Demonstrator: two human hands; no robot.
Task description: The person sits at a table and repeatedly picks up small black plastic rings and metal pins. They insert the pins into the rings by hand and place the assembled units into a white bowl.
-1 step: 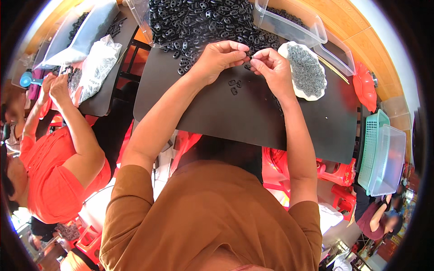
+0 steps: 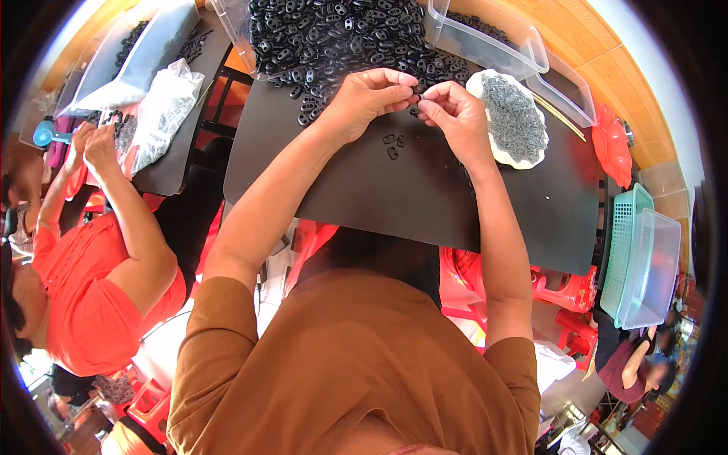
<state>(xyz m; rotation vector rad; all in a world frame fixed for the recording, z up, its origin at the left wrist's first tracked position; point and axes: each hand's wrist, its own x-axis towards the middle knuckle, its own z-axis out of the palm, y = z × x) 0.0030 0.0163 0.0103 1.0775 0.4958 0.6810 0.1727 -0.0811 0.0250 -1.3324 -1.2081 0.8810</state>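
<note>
Over a dark, smooth worktop (image 2: 356, 186), toward its far side, the person's two bare hands meet almost fingertip to fingertip. The left hand (image 2: 365, 100) pinches a small black piece (image 2: 418, 89) between thumb and forefinger, most of it hidden by the fingers. The right hand (image 2: 459, 117) has its thumb and forefinger drawn close at the same spot; whether these grip the piece too, or something finer, I cannot tell. Just past the hands spreads a thick heap of glossy black oval pieces (image 2: 341, 38), many with two holes. Between the forearms, a few small loose black bits (image 2: 392, 152) lie in a little cluster. Right of the right hand sits a white dish with a scalloped rim (image 2: 519, 162), filled with a mass of thin grey slivers (image 2: 516, 117). Behind it stands a clear plastic bin (image 2: 493, 51), and to its right are a thin pale stick (image 2: 561, 117) and a red scalloped bowl (image 2: 609, 144). At the left, a co-worker in a red shirt (image 2: 114, 280) has both hands raised beside a crumpled translucent plastic bag (image 2: 168, 114).
</note>
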